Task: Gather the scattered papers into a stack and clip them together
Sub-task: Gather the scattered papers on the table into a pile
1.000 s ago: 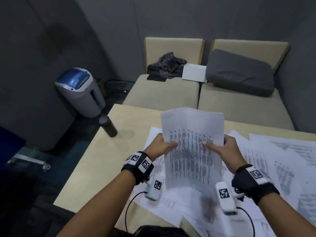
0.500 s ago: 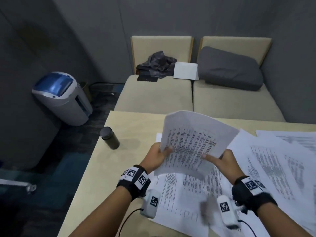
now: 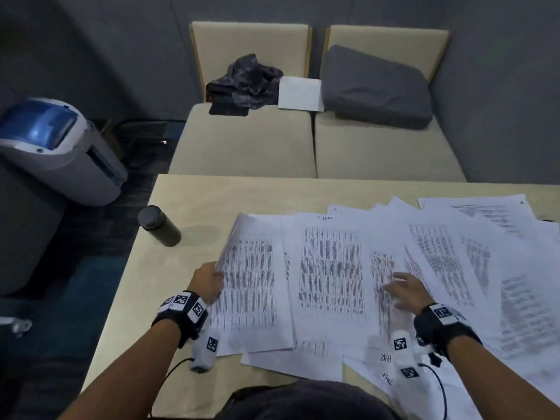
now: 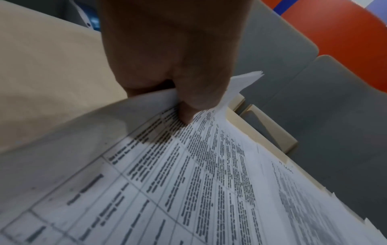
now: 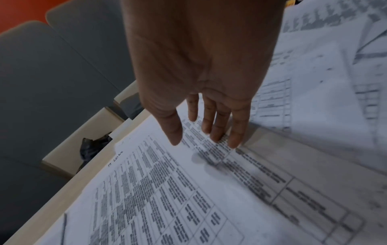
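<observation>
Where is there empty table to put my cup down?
Bare table lies on the left, between the dark bottle and the left hand, and along the far edge. The right side is crowded with scattered papers.

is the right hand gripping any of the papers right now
No, the right hand is open, its straight fingers spread just above or on a printed sheet, curled round nothing.

Grey walls (image 3: 91,40) close in dimly; two beige seats (image 3: 242,140) stand far, a bin (image 3: 57,153) left on dark floor (image 3: 91,231).
</observation>
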### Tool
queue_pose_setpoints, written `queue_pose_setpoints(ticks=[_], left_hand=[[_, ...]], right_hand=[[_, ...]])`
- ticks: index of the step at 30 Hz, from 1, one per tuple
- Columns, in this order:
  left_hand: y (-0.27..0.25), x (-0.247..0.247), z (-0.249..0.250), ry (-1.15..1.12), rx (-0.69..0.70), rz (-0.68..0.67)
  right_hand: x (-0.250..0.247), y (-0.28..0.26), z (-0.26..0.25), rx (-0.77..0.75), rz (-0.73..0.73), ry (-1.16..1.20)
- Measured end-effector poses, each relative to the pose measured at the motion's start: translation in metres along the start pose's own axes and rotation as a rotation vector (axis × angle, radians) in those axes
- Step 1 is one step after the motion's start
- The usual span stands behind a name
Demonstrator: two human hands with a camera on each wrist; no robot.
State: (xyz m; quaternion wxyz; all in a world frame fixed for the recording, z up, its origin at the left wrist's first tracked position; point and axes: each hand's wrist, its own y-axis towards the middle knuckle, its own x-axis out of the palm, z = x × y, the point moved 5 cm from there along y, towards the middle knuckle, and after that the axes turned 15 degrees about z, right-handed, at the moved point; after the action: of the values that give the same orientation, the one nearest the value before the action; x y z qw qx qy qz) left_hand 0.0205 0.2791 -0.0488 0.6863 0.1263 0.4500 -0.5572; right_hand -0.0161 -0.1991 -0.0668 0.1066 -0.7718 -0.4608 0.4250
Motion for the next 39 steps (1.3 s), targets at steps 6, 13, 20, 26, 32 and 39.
queue_pose_setpoints(ticks=[6, 13, 20, 26, 32, 39], left_hand=[[-0.011, 0.019, 0.007, 0.028, -0.018, -0.026], [-0.013, 0.033, 0.014, 0.051, -0.001, -0.096], [0.006, 0.014, -0.017, -0.112, -0.152, -0.048], [-0.001, 0.039, -0.013, -0.178, -0.137, -0.189], [0.008, 0.029, -0.018, -0.243, -0.139, -0.103], [0.033, -0.009, -0.043, -0.133, -0.107, 0.004]], right_hand=[[0.043, -0.006, -0.024, 0.088, -0.137, 0.087], [0.085, -0.027, -0.043, -0.154, -0.261, -0.072], [0.090, -0.029, -0.049, -0.113, -0.284, 0.016], [0.115, -0.041, -0.044, -0.098, -0.219, 0.021], [0.093, -0.022, -0.053, -0.181, -0.111, -0.152], [0.006, -0.023, -0.125, -0.477, -0.080, -0.102]])
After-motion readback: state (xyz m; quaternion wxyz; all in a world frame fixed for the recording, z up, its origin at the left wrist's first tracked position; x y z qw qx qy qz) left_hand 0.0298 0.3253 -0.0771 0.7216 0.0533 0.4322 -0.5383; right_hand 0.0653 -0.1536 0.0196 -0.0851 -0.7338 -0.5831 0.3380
